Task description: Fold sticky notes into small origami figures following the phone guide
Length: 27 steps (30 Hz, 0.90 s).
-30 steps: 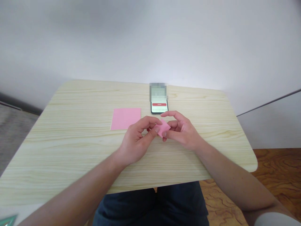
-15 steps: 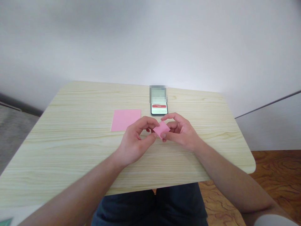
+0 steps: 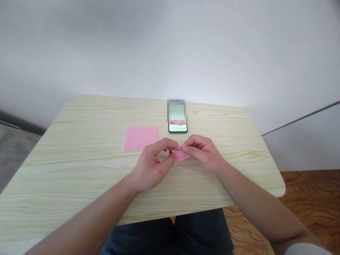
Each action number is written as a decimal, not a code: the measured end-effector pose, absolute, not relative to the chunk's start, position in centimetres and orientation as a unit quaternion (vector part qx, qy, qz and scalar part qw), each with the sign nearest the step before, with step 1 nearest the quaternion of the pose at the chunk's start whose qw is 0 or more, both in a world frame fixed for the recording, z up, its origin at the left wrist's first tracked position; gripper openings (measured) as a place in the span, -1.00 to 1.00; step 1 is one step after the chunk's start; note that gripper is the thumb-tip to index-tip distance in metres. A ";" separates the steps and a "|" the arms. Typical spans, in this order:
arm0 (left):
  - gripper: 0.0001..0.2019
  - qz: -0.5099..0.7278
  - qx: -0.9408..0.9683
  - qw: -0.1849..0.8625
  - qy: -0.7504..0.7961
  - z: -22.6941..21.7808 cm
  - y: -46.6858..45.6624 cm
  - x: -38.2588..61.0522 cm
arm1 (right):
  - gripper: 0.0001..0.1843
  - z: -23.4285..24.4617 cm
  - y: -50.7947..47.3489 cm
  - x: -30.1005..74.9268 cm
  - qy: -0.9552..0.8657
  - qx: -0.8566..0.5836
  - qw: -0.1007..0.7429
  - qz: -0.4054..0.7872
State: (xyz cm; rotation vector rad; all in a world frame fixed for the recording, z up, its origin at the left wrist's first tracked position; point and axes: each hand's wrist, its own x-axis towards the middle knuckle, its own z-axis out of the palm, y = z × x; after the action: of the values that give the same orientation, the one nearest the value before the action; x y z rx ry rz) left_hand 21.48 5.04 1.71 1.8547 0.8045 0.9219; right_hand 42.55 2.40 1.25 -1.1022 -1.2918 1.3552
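**While both hands pinch it, the pink fold sinks lower**

Where a second ago the small folded piece of pink paper [image 3: 180,155] stood tilted up with a broad face towards you, it now lies flatter and lower between your hands, and far less of it shows. Your right hand [image 3: 203,154] has closed up: the forefinger that arched above the paper now presses down on it beside the thumb. Your left hand [image 3: 152,164] keeps its narrow pinch on the paper's left end, thumb and forefinger tips together and the other fingers curled under.

The paper sits in front of you, just above the middle of the pale wood-grain table [image 3: 79,184]. Your fingertips cover most of it, so you cannot make out its folds, nor whether its underside touches the wood.

Just behind your left hand lies a flat square sheet of pink paper [image 3: 140,138], untouched and in the same spot as before. To its right, well beyond your knuckles, a black-framed smartphone [image 3: 177,122] lies face up. Its upper screen is blurred out, and only a red smear and a pale strip at the bottom can be read.

Both forearms run off the lower edge of the view.
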 end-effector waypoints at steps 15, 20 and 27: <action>-0.70 0.353 0.734 0.521 0.256 2.2 5.1 21.0 | -0.83 1.7 2.5 42.9 -0.525 -0.479 0.439 0.549; -0.79 0.351 0.717 0.546 0.255 2.2 4.9 21.1 | -0.81 1.7 2.6 42.7 -0.506 -0.464 0.439 0.579; -0.89 0.373 0.672 0.577 0.277 1.6 5.3 21.1 | -0.61 1.7 2.3 42.3 -0.470 -0.408 0.467 0.628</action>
State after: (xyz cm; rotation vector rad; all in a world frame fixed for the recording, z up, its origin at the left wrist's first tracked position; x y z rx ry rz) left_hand 21.07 5.26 1.63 1.5735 0.6474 0.8721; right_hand 42.31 2.30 1.72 -1.0008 -1.1526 1.5420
